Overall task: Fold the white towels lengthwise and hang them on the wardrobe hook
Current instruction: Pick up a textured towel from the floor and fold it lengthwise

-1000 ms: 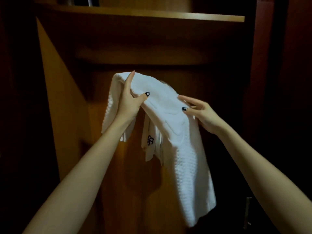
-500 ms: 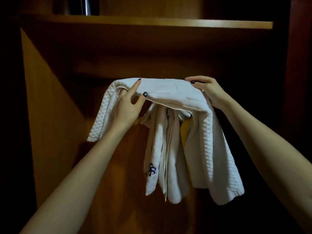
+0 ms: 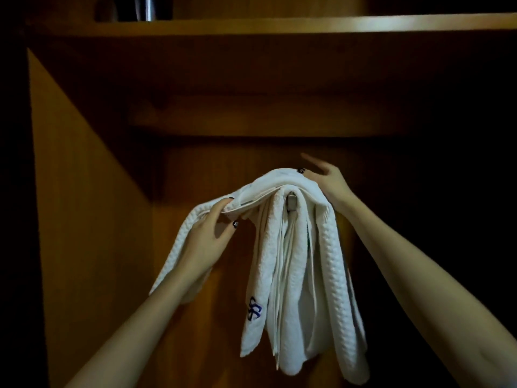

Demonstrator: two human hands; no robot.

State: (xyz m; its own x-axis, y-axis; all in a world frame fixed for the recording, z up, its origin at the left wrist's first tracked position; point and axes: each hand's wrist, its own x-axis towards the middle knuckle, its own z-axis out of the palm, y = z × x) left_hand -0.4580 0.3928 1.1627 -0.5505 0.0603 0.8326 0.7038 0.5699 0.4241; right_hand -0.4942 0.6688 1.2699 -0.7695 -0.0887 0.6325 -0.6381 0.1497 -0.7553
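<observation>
hook: on the wardrobe back panel, below the shelf
hanging towels: on the hook, draping down
top towel: over them, trailing left
left hand: holds its left part
right hand: rests on its right top

Two hands, one hook, several towels

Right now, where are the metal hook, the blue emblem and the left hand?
metal hook (image 3: 291,203): head view, its grey front face.
blue emblem (image 3: 254,308): head view, middle of the stitching.
left hand (image 3: 207,242): head view, its back.
</observation>
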